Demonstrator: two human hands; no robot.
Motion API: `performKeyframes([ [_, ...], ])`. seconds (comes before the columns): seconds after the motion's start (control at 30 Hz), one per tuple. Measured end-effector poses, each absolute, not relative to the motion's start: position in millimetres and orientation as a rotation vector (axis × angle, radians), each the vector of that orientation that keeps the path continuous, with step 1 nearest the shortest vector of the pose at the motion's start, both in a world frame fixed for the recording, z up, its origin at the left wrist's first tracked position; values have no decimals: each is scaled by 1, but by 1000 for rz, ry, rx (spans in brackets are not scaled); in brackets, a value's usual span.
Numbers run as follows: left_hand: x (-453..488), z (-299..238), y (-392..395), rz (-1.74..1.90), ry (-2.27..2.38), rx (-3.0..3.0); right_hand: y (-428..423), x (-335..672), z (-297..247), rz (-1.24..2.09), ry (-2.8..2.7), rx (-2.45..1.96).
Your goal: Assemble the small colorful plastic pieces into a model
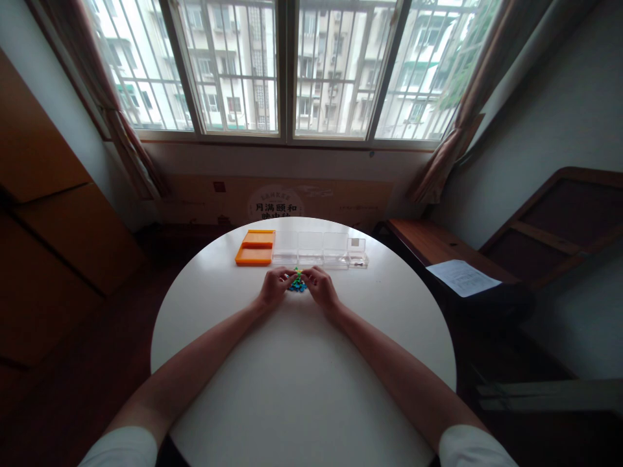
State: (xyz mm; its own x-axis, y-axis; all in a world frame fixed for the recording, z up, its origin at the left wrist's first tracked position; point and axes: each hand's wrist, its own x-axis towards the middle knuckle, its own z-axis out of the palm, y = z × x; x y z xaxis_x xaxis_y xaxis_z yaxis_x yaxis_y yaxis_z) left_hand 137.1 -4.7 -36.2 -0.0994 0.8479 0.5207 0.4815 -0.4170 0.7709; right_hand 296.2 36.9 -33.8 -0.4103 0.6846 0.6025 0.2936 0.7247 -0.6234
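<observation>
Between my hands, low over the white table, is a small cluster of blue, green and yellow pieces (297,285), wider at its blue base and narrowing towards a green and yellow top. It is too small in the view for me to tell its kind. My left hand (274,285) pinches it near the top from the left, fingers bent and closed. From the other side, my right hand (322,286) does the same with thumb and fingers pressed together. The fingertips cover part of the upper pieces.
Beyond my hands, an open orange plastic case (254,255) stands beside several open clear plastic boxes (310,258) on the round white table (302,389). To the right, printed paper (462,277) lies on a wooden bench (418,235). A barred window (287,71) is behind.
</observation>
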Motion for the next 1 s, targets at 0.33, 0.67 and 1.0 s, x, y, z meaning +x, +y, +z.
performKeyframes([
  [0.33, 137, -36, -5, 1515, 1444, 1847, 37, 296, -34, 541, -2000, -728],
  [0.67, 137, -38, -4, 1512, 1444, 1834, 37, 296, -34, 546, -2010, -745],
  [1.0, 138, -38, -3, 1535, 1537, 1794, 58, 306, -30, 310, -1954, -991],
])
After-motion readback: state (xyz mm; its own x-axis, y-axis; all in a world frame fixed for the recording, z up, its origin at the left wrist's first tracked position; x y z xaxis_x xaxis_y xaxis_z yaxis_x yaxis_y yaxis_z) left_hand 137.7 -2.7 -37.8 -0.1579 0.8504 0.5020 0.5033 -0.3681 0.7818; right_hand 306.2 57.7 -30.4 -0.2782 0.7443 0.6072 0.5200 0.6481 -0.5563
